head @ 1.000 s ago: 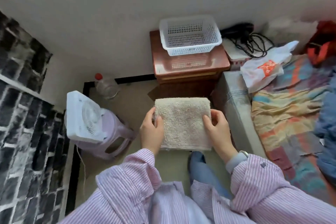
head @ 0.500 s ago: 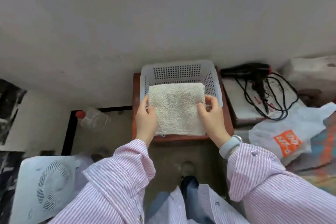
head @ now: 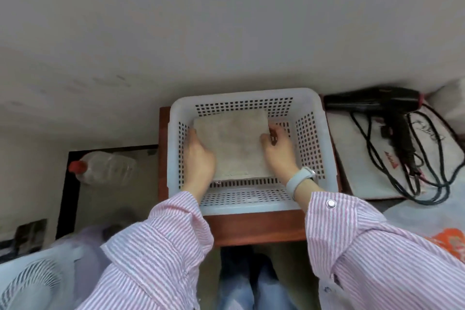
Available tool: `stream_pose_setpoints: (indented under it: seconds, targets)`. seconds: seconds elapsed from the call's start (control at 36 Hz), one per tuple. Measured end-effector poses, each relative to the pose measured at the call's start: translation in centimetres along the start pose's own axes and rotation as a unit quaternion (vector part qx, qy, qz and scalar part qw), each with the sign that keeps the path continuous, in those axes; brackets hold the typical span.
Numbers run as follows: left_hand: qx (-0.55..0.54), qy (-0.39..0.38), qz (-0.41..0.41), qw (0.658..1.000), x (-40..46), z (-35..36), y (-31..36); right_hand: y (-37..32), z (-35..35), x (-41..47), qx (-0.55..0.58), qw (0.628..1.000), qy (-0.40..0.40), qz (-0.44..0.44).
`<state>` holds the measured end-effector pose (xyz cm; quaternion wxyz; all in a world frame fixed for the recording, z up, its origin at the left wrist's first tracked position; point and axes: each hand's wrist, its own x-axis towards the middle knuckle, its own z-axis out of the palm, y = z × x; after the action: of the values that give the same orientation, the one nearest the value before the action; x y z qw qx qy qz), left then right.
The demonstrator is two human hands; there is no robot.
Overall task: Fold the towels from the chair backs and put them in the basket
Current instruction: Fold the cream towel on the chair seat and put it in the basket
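A folded beige towel (head: 232,145) is down inside the white perforated plastic basket (head: 315,145), lying flat near the basket's floor. My left hand (head: 200,158) grips its left edge, thumb on top. At the towel's right edge my right hand (head: 278,151) holds it the same way, a pale watch on that wrist. Both hands are inside the basket. No chair backs or other towels are in view.
The basket stands on a small reddish-brown wooden table (head: 254,230) against a grey wall. A black hair dryer (head: 375,102) with tangled cord lies to the right. A plastic bottle with a red cap (head: 105,166) and a white fan (head: 32,282) are on the left floor.
I have stepped closer and the towel has gone from in front of the basket down into it, both hands still holding its sides.
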<state>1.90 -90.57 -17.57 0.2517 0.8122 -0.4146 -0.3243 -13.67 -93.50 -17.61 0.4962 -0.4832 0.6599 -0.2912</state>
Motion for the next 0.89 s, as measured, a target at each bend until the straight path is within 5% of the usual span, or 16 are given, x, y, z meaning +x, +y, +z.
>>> stream_pose_setpoints:
  seconds: [0.08, 0.19, 0.28, 0.36, 0.47, 0.58, 0.89]
  targets:
    - [0.04, -0.005, 0.009, 0.999, -0.4, 0.6, -0.2, 0.5, 0.3, 0.5, -0.004, 1.0, 0.004, 0.018]
    - [0.167, 0.033, 0.131, 0.977, -1.3, 0.8, 0.3, 1.0, 0.2, 0.7, -0.045, 0.998, -0.002, 0.042]
    - [0.236, 0.006, 0.199, 0.951, -0.5, 1.5, -0.3, 0.9, 0.1, 0.3, -0.136, 0.99, 0.042, -0.025]
    - [0.282, -0.035, 0.197, 0.938, 0.5, 2.4, -1.1, 0.8, 0.5, 0.2, -0.295, 0.94, 0.061, -0.16]
    - [0.3, -0.032, 0.198, 0.933, 1.5, 3.3, -1.8, 1.8, 1.5, 1.7, -0.438, 0.862, -0.007, -0.256]
    - [0.336, -0.054, 0.191, 0.921, 1.6, 4.0, -3.0, 3.9, 2.2, 1.9, -0.502, 0.83, -0.059, -0.236]
    - [0.393, -0.105, 0.172, 0.897, 2.3, 3.7, -2.7, 4.3, 2.2, 2.4, -0.511, 0.825, -0.155, -0.187]
